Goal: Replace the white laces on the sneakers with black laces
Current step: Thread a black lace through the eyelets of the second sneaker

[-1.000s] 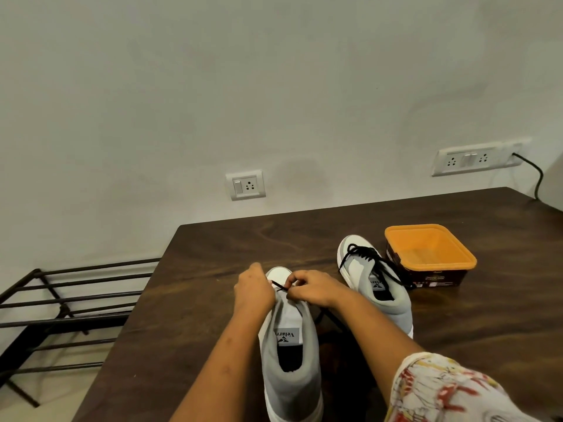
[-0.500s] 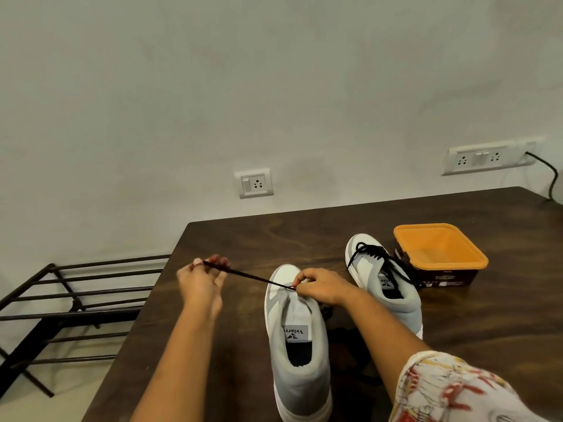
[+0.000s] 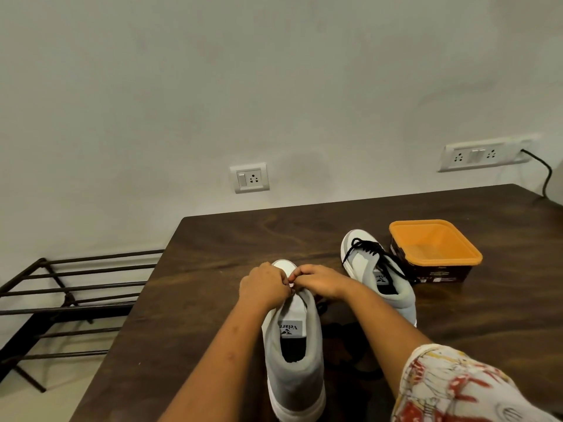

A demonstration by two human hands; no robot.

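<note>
1. Head view: the far sneaker (image 3: 380, 275) lies on the bench (image 3: 213, 269) beside an orange tub (image 3: 432, 248), already threaded with a black lace (image 3: 368, 248).
2. The near sneaker (image 3: 294, 354) shows no lacing along its tongue, so it looks barely begun.
3. The left hand (image 3: 263, 286) and right hand (image 3: 320, 281) meet over its toe end, fingers curled with tips together. I cannot tell what they pinch, as the eyelets are covered.
</note>
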